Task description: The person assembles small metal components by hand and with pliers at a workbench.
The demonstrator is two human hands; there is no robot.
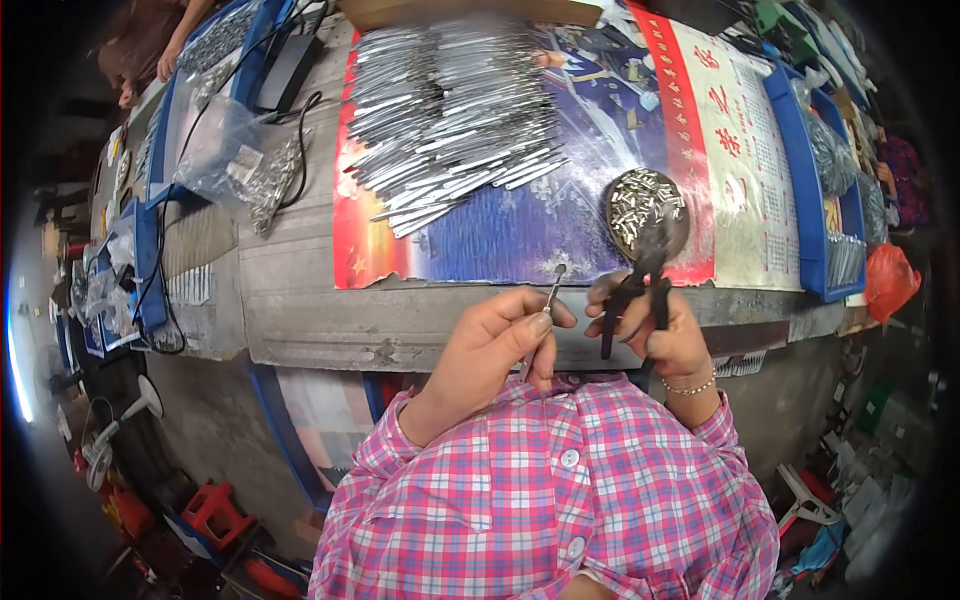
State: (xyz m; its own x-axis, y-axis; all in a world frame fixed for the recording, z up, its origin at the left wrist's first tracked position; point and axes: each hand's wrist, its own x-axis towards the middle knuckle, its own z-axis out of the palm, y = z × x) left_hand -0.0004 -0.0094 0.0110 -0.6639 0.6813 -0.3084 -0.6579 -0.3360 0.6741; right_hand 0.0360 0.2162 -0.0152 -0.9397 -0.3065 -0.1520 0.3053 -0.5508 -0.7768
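Note:
My left hand (500, 335) pinches a thin metal rod (552, 292) between thumb and fingers, its dark upper tip pointing away from me. To its right, my right hand (682, 338) is closed around the handles of dark pliers (655, 268), slightly blurred, with their jaws pointing toward a round bowl (684, 236). Small silvery metal sleeves (640, 200) fill much of that bowl. Beyond my hands lies a large pile of slim metal rods (450, 110) in two overlapping rows on a colourful poster sheet (590, 235). The pliers and the rod are apart.
Blue bins (822, 200) with parts stand at the right; another blue bin (150, 250) is at the left. A clear plastic bag of small parts (245, 175) and black cables lie left of the poster. Another person's arm (180, 45) shows at the far left.

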